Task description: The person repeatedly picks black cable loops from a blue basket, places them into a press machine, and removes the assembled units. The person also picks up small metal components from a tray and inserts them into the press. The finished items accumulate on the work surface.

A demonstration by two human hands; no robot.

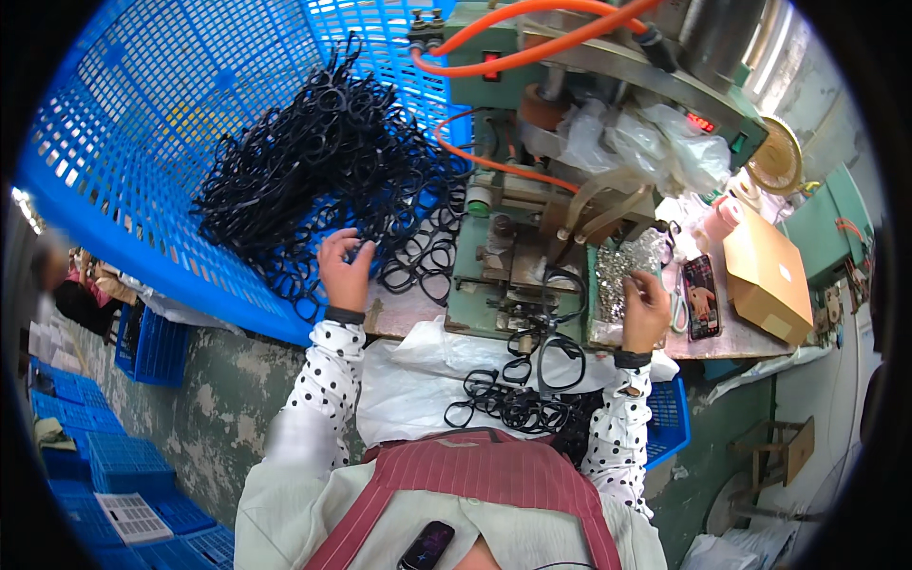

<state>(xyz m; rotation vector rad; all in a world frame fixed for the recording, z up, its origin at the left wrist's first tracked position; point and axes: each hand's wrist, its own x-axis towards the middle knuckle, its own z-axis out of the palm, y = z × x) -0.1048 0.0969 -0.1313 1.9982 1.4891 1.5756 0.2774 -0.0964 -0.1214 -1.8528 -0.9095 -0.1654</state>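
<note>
My left hand (344,274) is at the near rim of a large blue basket, beside a heap of black eyeglass frames (304,157). Its thumb and forefinger are apart, with no frame visibly gripped. Over a shallow tray of small shiny metal parts (610,285), the fingertips of my right hand (646,309) are drawn together; anything between them is too small to make out. Between my hands stands a green bench press (513,256). Black frames (562,363) hang at its front edge, and more frames (518,408) lie on white sheeting across my lap.
The blue basket (114,228) fills the left side. Orange air hoses (532,38) cross above the press. Scissors (678,309), a phone (701,296) and a cardboard box (768,275) are right of the tray. Blue crates (128,465) stand on the floor at left.
</note>
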